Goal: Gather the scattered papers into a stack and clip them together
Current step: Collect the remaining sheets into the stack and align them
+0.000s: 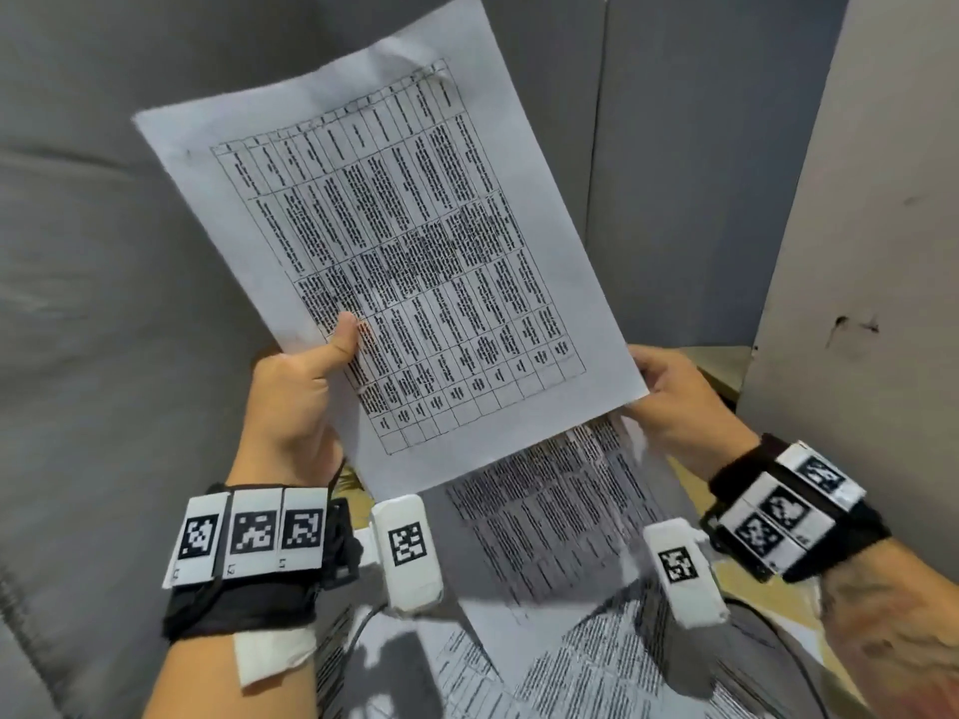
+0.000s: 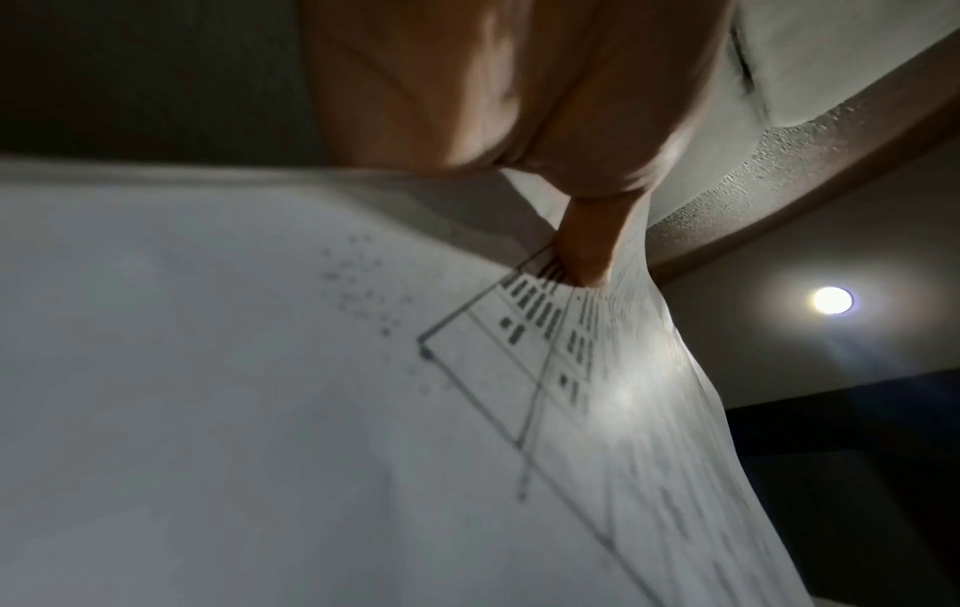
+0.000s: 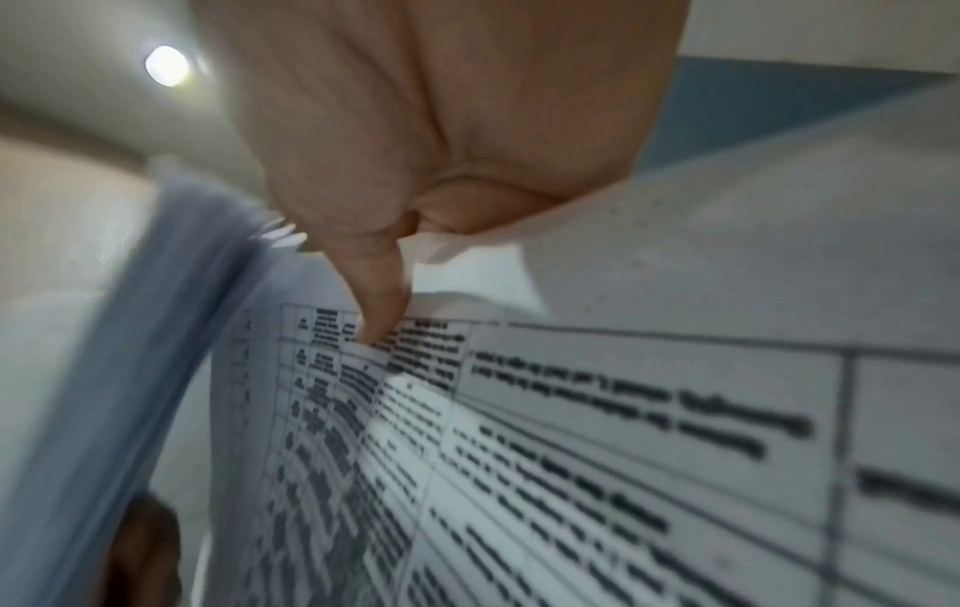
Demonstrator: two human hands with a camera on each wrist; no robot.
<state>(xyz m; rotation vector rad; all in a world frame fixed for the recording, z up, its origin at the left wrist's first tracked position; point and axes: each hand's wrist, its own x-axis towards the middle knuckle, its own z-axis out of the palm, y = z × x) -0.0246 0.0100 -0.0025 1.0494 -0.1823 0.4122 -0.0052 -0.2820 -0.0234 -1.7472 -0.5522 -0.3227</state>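
A white sheet with a printed table (image 1: pixel 394 251) is held up, tilted, in front of me. My left hand (image 1: pixel 306 386) pinches its lower left edge, thumb on the print. In the left wrist view the thumb (image 2: pixel 587 246) presses the same sheet (image 2: pixel 260 410). My right hand (image 1: pixel 674 397) is at the sheet's lower right corner and pinches a second printed sheet (image 1: pixel 560 516), which hangs blurred beneath the first. The right wrist view shows its thumb (image 3: pixel 382 300) on that print (image 3: pixel 623 451). More printed papers (image 1: pixel 586 661) lie scattered below my wrists.
A grey cushioned surface (image 1: pixel 104 303) fills the left side. Grey panels (image 1: pixel 700 173) stand behind the sheet, with a pale scuffed wall (image 1: pixel 882 251) at the right. A tan ledge (image 1: pixel 721 365) shows by my right hand. Dark cables run over the lower papers.
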